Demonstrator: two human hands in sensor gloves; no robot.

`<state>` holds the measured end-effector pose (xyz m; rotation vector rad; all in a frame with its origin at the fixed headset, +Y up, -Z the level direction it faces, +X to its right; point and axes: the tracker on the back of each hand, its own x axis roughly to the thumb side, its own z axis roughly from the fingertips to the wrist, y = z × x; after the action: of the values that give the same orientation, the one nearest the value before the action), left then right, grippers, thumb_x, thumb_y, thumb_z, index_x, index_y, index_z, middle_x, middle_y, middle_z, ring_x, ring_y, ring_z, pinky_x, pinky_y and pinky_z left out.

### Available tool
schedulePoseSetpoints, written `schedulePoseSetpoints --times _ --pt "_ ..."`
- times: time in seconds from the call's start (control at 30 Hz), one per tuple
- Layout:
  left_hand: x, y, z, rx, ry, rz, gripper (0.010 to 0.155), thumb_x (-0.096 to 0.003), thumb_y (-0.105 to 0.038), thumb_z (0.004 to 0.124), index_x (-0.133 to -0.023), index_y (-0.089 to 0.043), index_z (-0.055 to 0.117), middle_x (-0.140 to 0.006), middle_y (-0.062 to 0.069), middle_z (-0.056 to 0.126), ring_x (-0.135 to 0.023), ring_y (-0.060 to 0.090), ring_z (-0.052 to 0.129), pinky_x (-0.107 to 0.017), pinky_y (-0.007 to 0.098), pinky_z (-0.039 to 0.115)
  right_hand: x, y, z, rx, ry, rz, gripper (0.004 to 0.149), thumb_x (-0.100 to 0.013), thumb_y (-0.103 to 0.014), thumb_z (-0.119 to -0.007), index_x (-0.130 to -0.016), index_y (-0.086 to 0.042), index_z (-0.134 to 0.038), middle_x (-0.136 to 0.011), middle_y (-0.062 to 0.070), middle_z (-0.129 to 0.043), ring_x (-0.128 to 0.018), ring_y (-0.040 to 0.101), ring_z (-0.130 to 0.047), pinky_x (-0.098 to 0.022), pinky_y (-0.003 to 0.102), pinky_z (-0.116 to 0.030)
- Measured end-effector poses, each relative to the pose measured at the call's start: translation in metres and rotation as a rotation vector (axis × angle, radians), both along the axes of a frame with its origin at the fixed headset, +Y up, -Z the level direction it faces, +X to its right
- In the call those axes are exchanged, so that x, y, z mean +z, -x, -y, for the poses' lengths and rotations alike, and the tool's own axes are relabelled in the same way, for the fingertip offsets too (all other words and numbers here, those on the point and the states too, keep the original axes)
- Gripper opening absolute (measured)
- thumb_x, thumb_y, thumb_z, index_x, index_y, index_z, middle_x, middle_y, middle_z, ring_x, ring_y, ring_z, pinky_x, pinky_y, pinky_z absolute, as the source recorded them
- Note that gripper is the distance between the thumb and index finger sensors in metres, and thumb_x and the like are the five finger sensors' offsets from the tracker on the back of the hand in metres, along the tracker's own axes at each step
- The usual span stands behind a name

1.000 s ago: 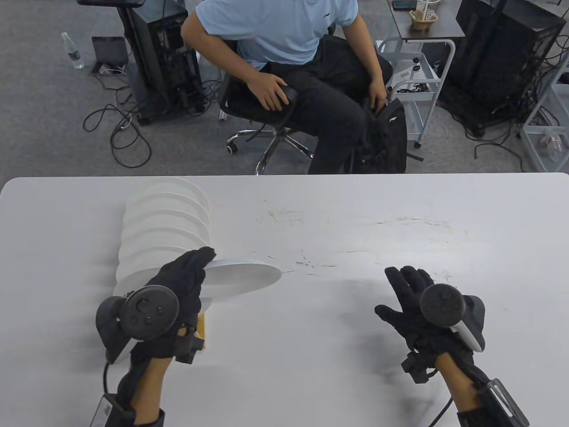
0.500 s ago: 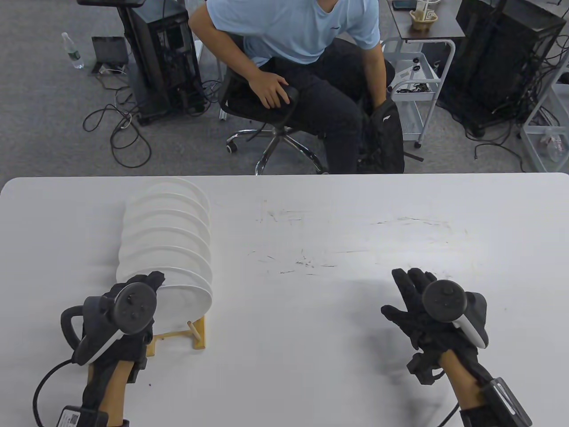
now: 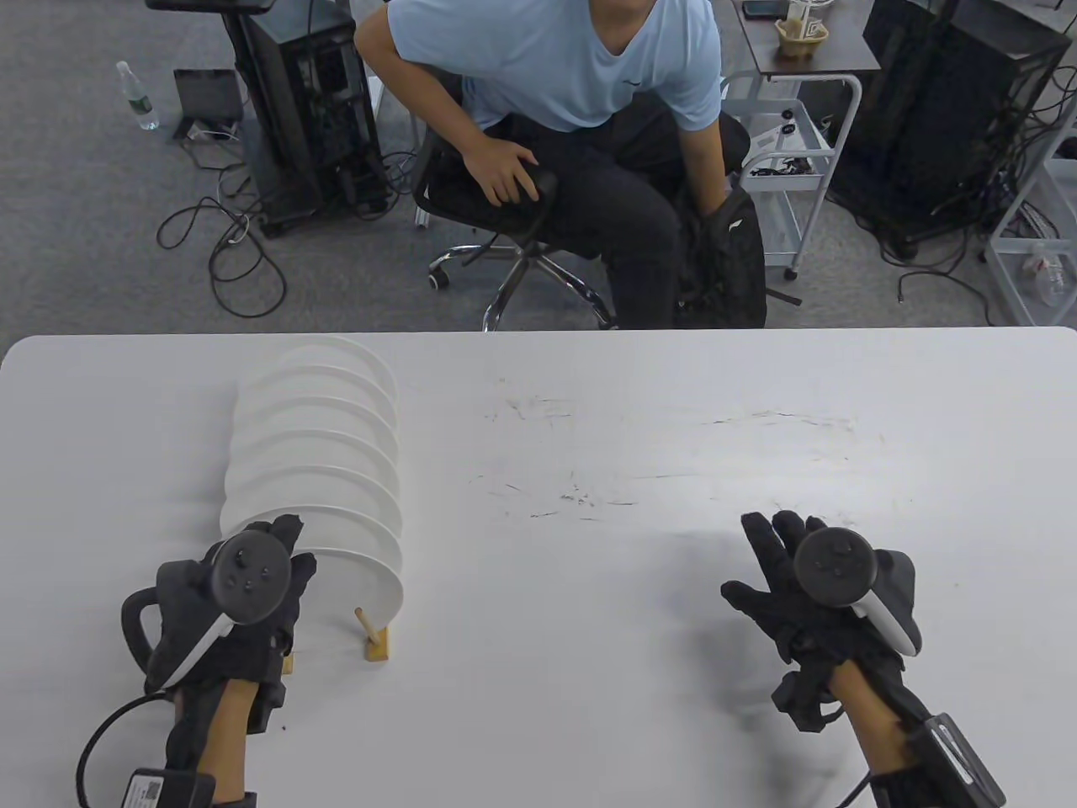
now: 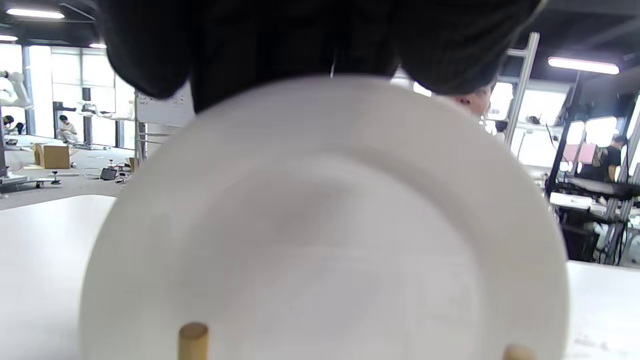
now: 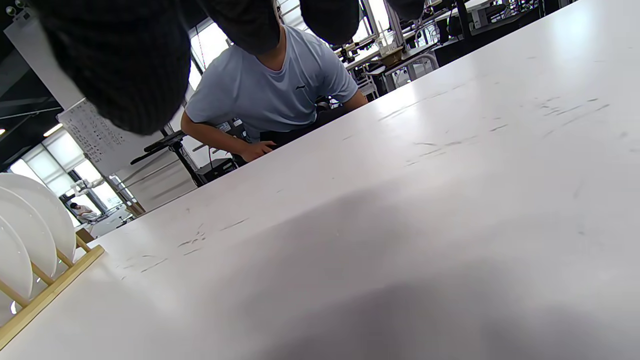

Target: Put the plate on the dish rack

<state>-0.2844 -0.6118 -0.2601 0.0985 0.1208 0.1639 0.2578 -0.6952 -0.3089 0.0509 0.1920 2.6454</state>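
Note:
Several white plates (image 3: 315, 438) stand upright in a wooden dish rack (image 3: 378, 646) at the table's left. My left hand (image 3: 289, 545) grips the top rim of the nearest plate (image 3: 358, 568), which stands upright in the rack's front slot. In the left wrist view this plate (image 4: 325, 225) fills the frame behind two wooden pegs (image 4: 193, 341), with my fingers (image 4: 440, 55) over its top rim. My right hand (image 3: 770, 555) is open and empty, fingers spread, low over the table at the right. The right wrist view shows the rack (image 5: 50, 290) and plates (image 5: 30, 225) at the far left.
The white table (image 3: 639, 438) has faint scuff marks in the middle. A person in a light blue shirt (image 3: 555, 59) sits on an office chair beyond the far edge. Computer towers, cables and carts stand on the floor behind.
The plate went from lying nearly flat in my left hand over the table to standing upright in the rack's front slot. My left hand moved left and nearer with it. The right hand hardly moved.

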Motion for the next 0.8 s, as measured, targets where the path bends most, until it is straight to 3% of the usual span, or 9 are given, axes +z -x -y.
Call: schedulePoseSetpoints --times 0.17,0.3,0.53,0.73,0.8 --pt "0.011 -0.016 -0.021 0.109 -0.146 0.001 0.071 -0.0502 -0.055 0.071 -0.113 -0.025 0.060 -0.118 0.014 0.055 -0.107 0.058 0.050 -0.073 0.069 0.048 0.000 0.000 0.000 0.002 0.007 0.006 0.081 -0.048 -0.047 -0.076 -0.111 -0.022 -0.033 -0.118 0.018 -0.018 -0.104 0.057 -0.011 -0.068 0.078 -0.015" --pt "0.004 -0.049 -0.021 0.166 -0.189 0.070 0.082 -0.0487 -0.064 0.067 -0.118 -0.027 0.044 -0.123 0.012 0.036 -0.110 0.056 0.025 -0.076 0.068 0.030 0.001 0.000 -0.002 -0.002 0.002 0.006 0.081 -0.049 -0.048 -0.076 -0.111 -0.021 -0.031 -0.118 0.018 -0.016 -0.103 0.057 -0.007 -0.067 0.078 -0.012" --pt "-0.017 -0.115 0.013 0.207 -0.164 0.214 0.092 -0.0452 -0.075 0.062 -0.120 -0.031 0.031 -0.125 0.010 0.021 -0.110 0.052 0.006 -0.074 0.069 0.015 0.001 0.001 -0.001 0.010 0.004 -0.008 0.082 -0.049 -0.048 -0.075 -0.111 -0.021 -0.029 -0.117 0.018 -0.010 -0.101 0.056 0.002 -0.065 0.077 -0.005" --pt "-0.024 -0.134 0.052 0.174 -0.144 0.257 0.092 -0.0442 -0.077 0.062 -0.119 -0.031 0.035 -0.124 0.010 0.027 -0.111 0.052 0.012 -0.075 0.068 0.019 0.000 0.002 0.001 0.017 0.022 -0.010 0.084 -0.049 -0.047 -0.075 -0.111 -0.020 -0.027 -0.116 0.018 -0.007 -0.099 0.055 0.006 -0.064 0.076 -0.002" --pt "-0.028 -0.137 0.062 0.183 -0.072 0.289 0.091 -0.0444 -0.076 0.063 -0.119 -0.030 0.036 -0.124 0.011 0.026 -0.110 0.052 0.011 -0.075 0.067 0.018 0.000 0.002 0.004 0.019 0.037 -0.011 0.084 -0.049 -0.047 -0.075 -0.111 -0.020 -0.026 -0.116 0.019 -0.006 -0.099 0.055 0.007 -0.063 0.076 -0.002"
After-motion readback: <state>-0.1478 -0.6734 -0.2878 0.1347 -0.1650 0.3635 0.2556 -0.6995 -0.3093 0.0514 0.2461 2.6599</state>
